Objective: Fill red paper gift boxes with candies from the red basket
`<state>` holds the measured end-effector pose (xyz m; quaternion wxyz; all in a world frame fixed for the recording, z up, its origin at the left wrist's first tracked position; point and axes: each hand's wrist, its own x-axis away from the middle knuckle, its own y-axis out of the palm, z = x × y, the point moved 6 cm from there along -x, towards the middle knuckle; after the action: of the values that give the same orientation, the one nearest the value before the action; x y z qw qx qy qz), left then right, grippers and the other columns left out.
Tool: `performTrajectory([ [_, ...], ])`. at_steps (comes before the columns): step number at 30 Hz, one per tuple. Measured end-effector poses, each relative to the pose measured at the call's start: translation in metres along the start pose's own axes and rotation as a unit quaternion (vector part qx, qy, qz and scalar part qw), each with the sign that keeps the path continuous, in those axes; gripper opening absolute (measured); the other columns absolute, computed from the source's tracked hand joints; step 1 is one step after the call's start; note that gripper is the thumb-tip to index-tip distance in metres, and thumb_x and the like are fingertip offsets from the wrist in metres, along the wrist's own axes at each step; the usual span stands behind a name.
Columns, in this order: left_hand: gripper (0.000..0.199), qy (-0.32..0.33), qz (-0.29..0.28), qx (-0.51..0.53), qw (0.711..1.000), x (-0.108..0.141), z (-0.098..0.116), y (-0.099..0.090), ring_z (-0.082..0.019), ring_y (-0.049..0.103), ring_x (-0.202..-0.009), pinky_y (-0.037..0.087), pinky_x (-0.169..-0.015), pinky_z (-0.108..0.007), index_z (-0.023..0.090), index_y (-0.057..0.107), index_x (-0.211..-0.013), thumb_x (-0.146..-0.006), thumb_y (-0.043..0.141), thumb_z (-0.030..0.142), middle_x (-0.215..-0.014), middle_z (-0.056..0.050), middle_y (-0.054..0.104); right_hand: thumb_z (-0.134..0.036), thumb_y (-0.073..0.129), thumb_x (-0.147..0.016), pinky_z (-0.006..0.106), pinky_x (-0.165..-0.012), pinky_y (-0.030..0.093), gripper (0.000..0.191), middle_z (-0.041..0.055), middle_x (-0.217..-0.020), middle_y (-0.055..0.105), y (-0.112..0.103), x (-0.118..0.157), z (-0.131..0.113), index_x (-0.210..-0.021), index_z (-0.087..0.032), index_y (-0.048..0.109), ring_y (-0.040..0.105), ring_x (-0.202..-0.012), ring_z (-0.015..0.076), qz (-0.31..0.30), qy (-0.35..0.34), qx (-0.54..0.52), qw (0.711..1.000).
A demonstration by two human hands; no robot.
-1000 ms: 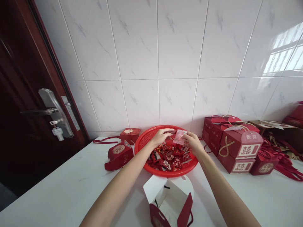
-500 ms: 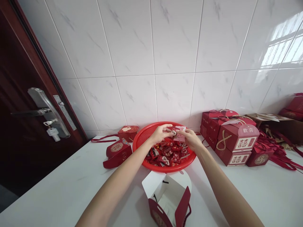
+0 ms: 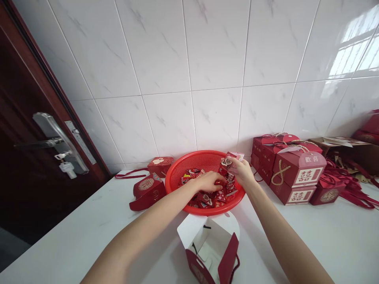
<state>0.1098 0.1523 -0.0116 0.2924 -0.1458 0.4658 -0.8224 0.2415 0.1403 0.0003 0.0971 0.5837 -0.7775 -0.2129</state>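
Red-wrapped candies (image 3: 206, 199) in the round red plastic basket (image 3: 174, 179) now meet your just-lowered left hand (image 3: 207, 182)'s curled fingers, grip unclear, while up to their right your right hand (image 3: 243, 172) still pinches a pink printed packet (image 3: 237, 156), so they work apart.

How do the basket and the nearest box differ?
The basket is rounded; the nearest box is angular. The basket has perforated red walls; the box is white inside, dark red outside. The basket holds red packets; none shows in the box. Both stand on the white table.
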Motion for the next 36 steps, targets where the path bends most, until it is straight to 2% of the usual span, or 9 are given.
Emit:
performTrajectory([
  [4,0.038,-0.010,-0.048,-0.085,0.995,-0.006,0.004,0.015,-0.034,0.063,-0.113,0.047,-0.096,-0.038,0.026,0.075,-0.109,-0.072,0.074,0.019,-0.117,-0.009,0.073,-0.032,0.080,-0.061,0.031,-0.063,0.059,0.023,0.0018,-0.071,0.072,0.000,0.001,0.002,-0.074,-0.022,0.063,0.070,-0.072,0.0213,0.007,0.022,-0.004,1.000],
  [8,0.053,-0.061,-0.054,-0.163,0.983,-0.010,-0.004,0.014,-0.043,0.058,-0.119,0.044,-0.099,-0.050,0.021,0.069,-0.122,-0.071,0.078,0.035,-0.125,-0.017,0.068,-0.035,0.078,-0.065,0.029,-0.059,0.058,0.023,0.0017,-0.067,0.070,0.001,0.002,0.001,-0.074,-0.022,0.062,0.070,-0.067,0.0200,0.011,0.044,-0.005,0.999],
  [14,0.043,-0.122,-0.063,-0.225,0.965,-0.029,-0.016,0.005,-0.040,0.067,-0.102,0.048,-0.092,-0.047,0.022,0.073,-0.096,-0.067,0.079,0.053,-0.100,-0.014,0.074,-0.032,0.078,-0.065,0.027,-0.051,0.054,0.021,0.0016,-0.062,0.068,0.004,0.004,-0.002,-0.070,-0.020,0.061,0.068,-0.061,0.0192,0.010,0.046,-0.013,0.999],
  [19,0.030,-0.113,-0.076,-0.220,0.966,-0.050,-0.013,0.017,-0.035,0.069,-0.098,0.052,-0.085,-0.039,0.022,0.075,-0.090,-0.068,0.080,0.041,-0.099,-0.011,0.076,-0.032,0.080,-0.065,0.028,-0.052,0.055,0.022,0.0011,-0.059,0.068,0.003,0.005,0.000,-0.071,-0.020,0.062,0.068,-0.059,0.0191,0.004,0.040,-0.018,0.999],
  [23,0.019,-0.097,-0.099,-0.192,0.971,-0.048,-0.011,0.022,-0.028,0.070,-0.093,0.052,-0.076,-0.031,0.024,0.076,-0.092,-0.073,0.073,0.028,-0.098,-0.005,0.077,-0.036,0.083,-0.062,0.027,-0.054,0.056,0.029,-0.0001,-0.058,0.067,0.002,0.003,0.001,-0.073,-0.020,0.062,0.068,-0.060,0.0185,0.005,0.029,-0.030,0.999],
  [27,0.015,-0.088,-0.132,-0.172,0.972,-0.042,-0.008,0.019,-0.026,0.071,-0.081,0.050,-0.064,-0.029,0.023,0.075,-0.084,-0.069,0.070,0.023,-0.088,-0.003,0.076,-0.038,0.083,-0.061,0.024,-0.054,0.054,0.031,0.0002,-0.061,0.069,0.000,0.001,-0.001,-0.074,-0.020,0.062,0.067,-0.057,0.0158,0.019,0.019,-0.051,0.998],
  [29,0.016,-0.081,-0.126,-0.169,0.974,-0.041,-0.006,0.017,-0.027,0.071,-0.082,0.051,-0.065,-0.030,0.022,0.075,-0.084,-0.069,0.069,0.023,-0.088,-0.004,0.076,-0.037,0.083,-0.062,0.025,-0.053,0.054,0.029,0.0010,-0.063,0.070,-0.001,0.001,-0.001,-0.074,-0.020,0.063,0.067,-0.057,0.0159,0.020,0.016,-0.058,0.998],
  [34,0.037,-0.064,-0.042,-0.155,0.985,-0.047,-0.001,0.010,-0.031,0.069,-0.100,0.052,-0.079,-0.035,0.019,0.070,-0.113,-0.077,0.062,0.023,-0.109,-0.011,0.074,-0.035,0.083,-0.063,0.025,-0.054,0.054,0.026,0.0020,-0.063,0.070,-0.002,0.001,-0.003,-0.072,-0.019,0.064,0.068,-0.060,0.0174,0.020,0.013,-0.065,0.998],
  [36,0.041,-0.050,-0.040,-0.137,0.988,-0.048,-0.001,0.012,-0.031,0.069,-0.102,0.053,-0.082,-0.035,0.018,0.068,-0.118,-0.078,0.065,0.027,-0.113,-0.011,0.073,-0.035,0.083,-0.063,0.025,-0.052,0.053,0.026,0.0018,-0.062,0.070,-0.002,0.001,-0.002,-0.071,-0.019,0.064,0.067,-0.058,0.0174,0.021,0.012,-0.067,0.997],
])
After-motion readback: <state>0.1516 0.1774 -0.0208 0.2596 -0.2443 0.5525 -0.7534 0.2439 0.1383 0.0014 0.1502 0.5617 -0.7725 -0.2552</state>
